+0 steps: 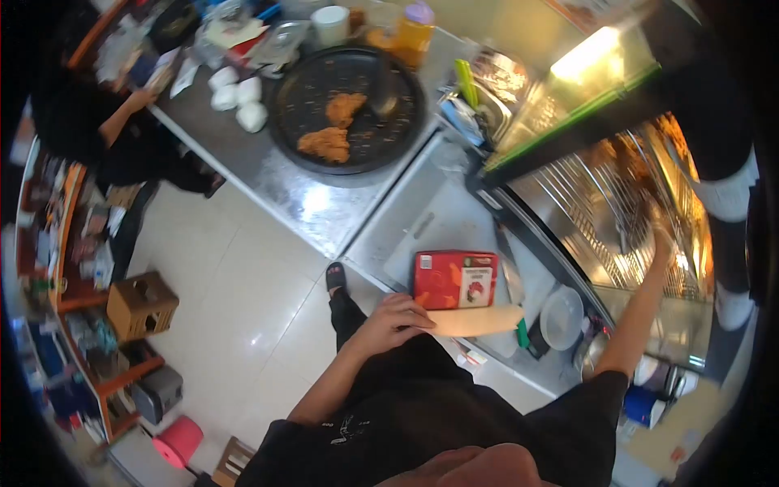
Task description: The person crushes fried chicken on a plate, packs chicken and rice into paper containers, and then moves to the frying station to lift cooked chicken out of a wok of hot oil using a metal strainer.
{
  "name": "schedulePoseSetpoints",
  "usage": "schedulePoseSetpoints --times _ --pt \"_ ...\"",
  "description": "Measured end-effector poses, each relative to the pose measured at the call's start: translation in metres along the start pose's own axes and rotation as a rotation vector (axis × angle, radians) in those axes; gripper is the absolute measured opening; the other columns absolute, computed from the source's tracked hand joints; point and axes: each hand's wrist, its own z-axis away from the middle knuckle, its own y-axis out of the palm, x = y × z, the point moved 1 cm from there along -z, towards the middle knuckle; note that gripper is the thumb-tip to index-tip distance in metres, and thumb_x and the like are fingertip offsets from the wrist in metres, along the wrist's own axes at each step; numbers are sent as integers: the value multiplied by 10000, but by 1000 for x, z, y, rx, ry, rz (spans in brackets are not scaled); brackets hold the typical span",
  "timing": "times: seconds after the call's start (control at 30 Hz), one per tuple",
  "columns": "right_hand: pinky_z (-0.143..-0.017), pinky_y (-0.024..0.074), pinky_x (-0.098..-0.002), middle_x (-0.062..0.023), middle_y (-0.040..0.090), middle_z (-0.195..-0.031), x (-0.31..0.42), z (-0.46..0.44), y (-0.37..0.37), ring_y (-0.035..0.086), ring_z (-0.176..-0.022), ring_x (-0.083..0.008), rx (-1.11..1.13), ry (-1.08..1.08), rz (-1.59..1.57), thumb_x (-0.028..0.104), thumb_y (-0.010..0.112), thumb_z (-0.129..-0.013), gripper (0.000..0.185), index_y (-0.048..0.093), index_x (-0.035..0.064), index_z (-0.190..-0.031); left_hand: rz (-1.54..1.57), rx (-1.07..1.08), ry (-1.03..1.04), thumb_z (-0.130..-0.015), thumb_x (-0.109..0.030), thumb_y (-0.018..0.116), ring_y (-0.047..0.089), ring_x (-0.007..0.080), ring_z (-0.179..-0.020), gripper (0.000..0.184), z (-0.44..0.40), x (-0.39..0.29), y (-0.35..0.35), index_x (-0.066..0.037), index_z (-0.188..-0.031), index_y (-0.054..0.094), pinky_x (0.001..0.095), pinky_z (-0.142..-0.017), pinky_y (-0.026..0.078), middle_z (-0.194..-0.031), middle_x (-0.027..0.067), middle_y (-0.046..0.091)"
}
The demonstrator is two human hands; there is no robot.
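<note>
My left hand is closed with its fingertips on the cream cardboard flap of a red takeaway box. The printed box lies on the metal counter, its flap toward my body. My right arm reaches into the lit warming cabinet. Inside, my right hand is over the wire rack, close to pieces of fried chicken. Blur and the rack's glare hide its fingers and anything in them. A knife and a clear plastic tub lie right of the box.
Two fried chicken pieces lie on a round black tray, with several white bundles beside it. A yellow bottle stands behind. At left are another person, shelves and a pink bin.
</note>
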Motion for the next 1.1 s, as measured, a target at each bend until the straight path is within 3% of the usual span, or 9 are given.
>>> schedulePoseSetpoints --times 0.23,0.33,0.5,0.7,0.77,0.8,0.87,1.07,1.1 --pt "-920 520 -332 -55 643 -1257 39 50 -3 598 -1118 -199 -103 152 -330 235 661 -956 368 599 160 -1311 -27 -28 -23 -728 -32 766 627 251 -919 213 -5 -6 0 -113 -924 779 380 -895 457 -936 36 697" --pt "-916 522 -330 -52 643 -1256 60 71 -5 598 -1117 -197 -126 302 -631 233 665 -955 367 601 163 -1309 -19 -13 -89 -723 0 740 634 250 -974 215 -2 -3 2 -82 -918 779 405 -1005 435 -935 49 708" --pt "-952 494 -361 -45 630 -1292 51 85 -33 582 -1150 -191 32 462 -929 239 670 -955 435 556 177 -1370 -25 -15 -106 -723 18 734 635 260 -981 216 -9 -7 4 -67 -916 777 397 -965 463 -935 61 707" --pt "-1062 400 -358 -69 570 -1383 -39 47 -46 527 -1257 -236 43 -163 512 257 619 -982 469 518 147 -1427 -32 -44 -114 -711 -3 743 610 266 -978 239 -8 4 8 -94 -928 785 390 -929 453 -953 47 702" --pt "-1081 380 -356 -81 524 -1437 -14 44 -37 494 -1292 -227 87 265 14 249 616 -975 480 516 158 -1435 -36 -36 -93 -699 -4 742 610 264 -978 248 -9 4 7 -92 -927 785 396 -937 455 -951 46 702" --pt "-1086 380 -355 -84 537 -1434 -12 58 -40 496 -1308 -213 209 -46 178 268 629 -952 512 512 150 -1437 -40 -35 -84 -694 -4 741 610 263 -977 253 -9 3 6 -91 -927 785 400 -941 456 -951 46 702" --pt "-1070 408 -363 -103 595 -1368 90 110 -32 540 -1275 -229 275 9 141 315 682 -912 577 506 132 -1430 -48 -19 -90 -712 -4 760 622 269 -989 213 -10 2 5 -71 -913 781 400 -952 466 -944 63 704" --pt "-991 484 -382 -139 679 -1210 41 56 -1 626 -1142 -244 269 -304 647 428 803 -809 681 540 109 -1350 -45 2 -115 -700 28 729 627 275 -1005 231 -10 -4 8 -59 -907 779 401 -961 471 -946 72 707" --pt "-966 501 -359 -147 684 -1203 41 54 -1 645 -1121 -250 295 -250 595 455 824 -783 706 547 103 -1329 -42 -1 -115 -695 35 721 627 275 -1005 239 -10 -5 8 -59 -907 780 401 -960 472 -946 72 707"
